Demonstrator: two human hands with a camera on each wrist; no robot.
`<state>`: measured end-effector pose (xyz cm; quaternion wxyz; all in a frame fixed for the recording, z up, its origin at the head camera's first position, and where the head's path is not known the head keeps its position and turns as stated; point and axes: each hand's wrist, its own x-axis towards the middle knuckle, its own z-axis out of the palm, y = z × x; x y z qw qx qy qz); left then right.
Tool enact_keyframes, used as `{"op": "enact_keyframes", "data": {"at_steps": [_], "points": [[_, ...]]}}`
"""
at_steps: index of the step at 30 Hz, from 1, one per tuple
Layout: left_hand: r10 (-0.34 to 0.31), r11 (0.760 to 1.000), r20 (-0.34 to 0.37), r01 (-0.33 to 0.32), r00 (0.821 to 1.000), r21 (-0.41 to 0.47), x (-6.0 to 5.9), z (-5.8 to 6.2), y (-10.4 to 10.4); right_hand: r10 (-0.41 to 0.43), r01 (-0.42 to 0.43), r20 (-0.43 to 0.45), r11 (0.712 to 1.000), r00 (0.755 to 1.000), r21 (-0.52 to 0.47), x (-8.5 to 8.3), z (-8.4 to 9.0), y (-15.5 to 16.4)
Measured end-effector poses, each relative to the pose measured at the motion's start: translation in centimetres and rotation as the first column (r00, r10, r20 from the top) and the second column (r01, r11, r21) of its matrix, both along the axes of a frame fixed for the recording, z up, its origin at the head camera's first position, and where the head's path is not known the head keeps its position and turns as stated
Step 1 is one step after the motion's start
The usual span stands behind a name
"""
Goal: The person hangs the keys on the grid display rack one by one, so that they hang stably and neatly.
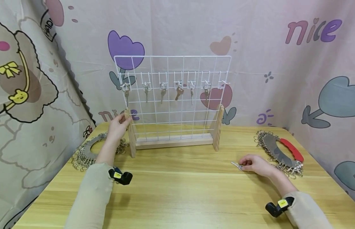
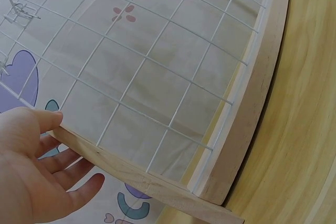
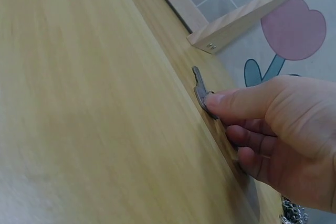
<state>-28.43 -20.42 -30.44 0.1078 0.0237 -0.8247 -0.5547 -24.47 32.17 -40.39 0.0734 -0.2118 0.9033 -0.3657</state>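
Note:
My left hand (image 1: pixel 118 128) grips the top of the left wooden post (image 1: pixel 131 135) of a white wire grid rack (image 1: pixel 167 124), the thumb on one side and fingers on the other. In the left wrist view the hand (image 2: pixel 39 171) is at the upper tip of that post. Low over the table at the right, my right hand (image 1: pixel 258 165) pinches a small silver key (image 3: pixel 199 85) between thumb and forefinger, its blade pointing out toward the rack. Several keys (image 1: pixel 179 92) hang in a row from hooks on the grid; the hook (image 1: pixel 224 83) at the far right bears none.
A metal ring plate (image 1: pixel 90 149) fringed with many small rings lies on the left, partly behind my left forearm. Another fringed plate (image 1: pixel 270 143) with a red handle (image 1: pixel 291 149) lies right of my right hand. The wooden table (image 1: pixel 177 197) meets a patterned curtain behind.

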Motion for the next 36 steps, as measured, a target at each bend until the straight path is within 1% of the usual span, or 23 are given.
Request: {"op": "enact_keyframes", "data": {"at_steps": [4,10,15,17,24,26,31,36], "points": [[0.003,1.000,0.001,-0.003,1.000,0.004,-0.1,0.0,0.0,-0.023,0.023,-0.001,1.000,1.000,0.019,-0.1,0.0,0.0],[-0.001,1.000,0.000,0.001,1.000,0.006,0.0,0.0,0.1,-0.054,0.056,-0.038,0.996,0.998,0.068,0.0,0.0,0.1],[0.000,1.000,0.007,0.000,1.000,0.000,0.1,0.1,0.1,-0.069,0.069,0.003,0.997,0.998,0.033,0.2,0.7,0.0],[-0.001,1.000,0.005,0.001,1.000,0.005,0.1,0.1,0.1,-0.074,0.074,0.020,0.997,0.997,0.019,0.1,1.4,0.0],[-0.003,1.000,-0.008,0.003,1.000,0.023,-0.1,0.0,0.0,-0.070,0.072,-0.048,0.996,0.996,0.043,-0.8,4.2,-0.4],[-0.004,1.000,-0.007,0.004,1.000,0.026,0.0,0.0,0.0,-0.071,0.073,-0.054,0.996,0.996,0.051,-0.9,5.1,-0.6],[-0.007,1.000,-0.010,0.007,1.000,0.024,0.0,0.0,0.0,-0.087,0.099,-0.125,0.991,0.988,0.092,-1.2,7.5,-1.2],[-0.007,1.000,-0.011,0.007,1.000,0.018,-0.1,0.0,0.0,-0.107,0.125,-0.179,0.988,0.978,0.091,-1.3,10.2,-1.9]]}}
